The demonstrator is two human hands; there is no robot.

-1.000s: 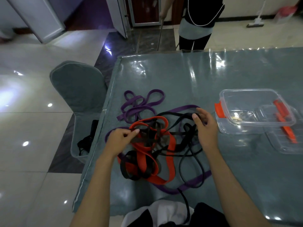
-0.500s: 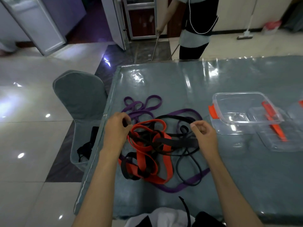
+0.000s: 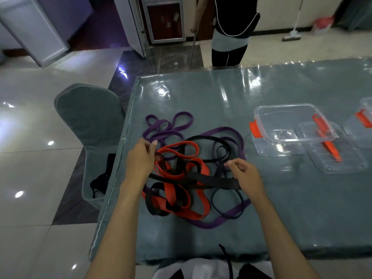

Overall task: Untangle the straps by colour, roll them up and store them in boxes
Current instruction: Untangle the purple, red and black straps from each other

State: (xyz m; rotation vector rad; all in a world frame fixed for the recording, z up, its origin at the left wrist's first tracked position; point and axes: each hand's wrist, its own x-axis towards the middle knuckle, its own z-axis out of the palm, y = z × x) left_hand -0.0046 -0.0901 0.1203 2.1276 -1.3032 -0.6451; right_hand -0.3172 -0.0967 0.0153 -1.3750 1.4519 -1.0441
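A tangle of straps lies on the grey table (image 3: 291,208) in front of me: red straps (image 3: 193,170), black straps (image 3: 213,181) and purple straps (image 3: 167,127) looped through one another. My left hand (image 3: 141,158) is at the tangle's left edge, its fingers curled round a strap end where red and purple meet. My right hand (image 3: 246,174) is on the right side and pinches a wide black strap that runs flat across the red ones. A clear plastic box (image 3: 289,125) with red clips stands to the right, apart from both hands.
A clear lid (image 3: 340,156) lies beside the box, and a second clear box (image 3: 362,125) shows at the right edge. A grey covered chair (image 3: 88,117) stands at the table's left side. A person (image 3: 231,31) stands beyond the far edge.
My right hand has drawn back toward me and to the right with the black strap, pulling it flat across the red ones. My left hand stayed at the tangle's left edge.
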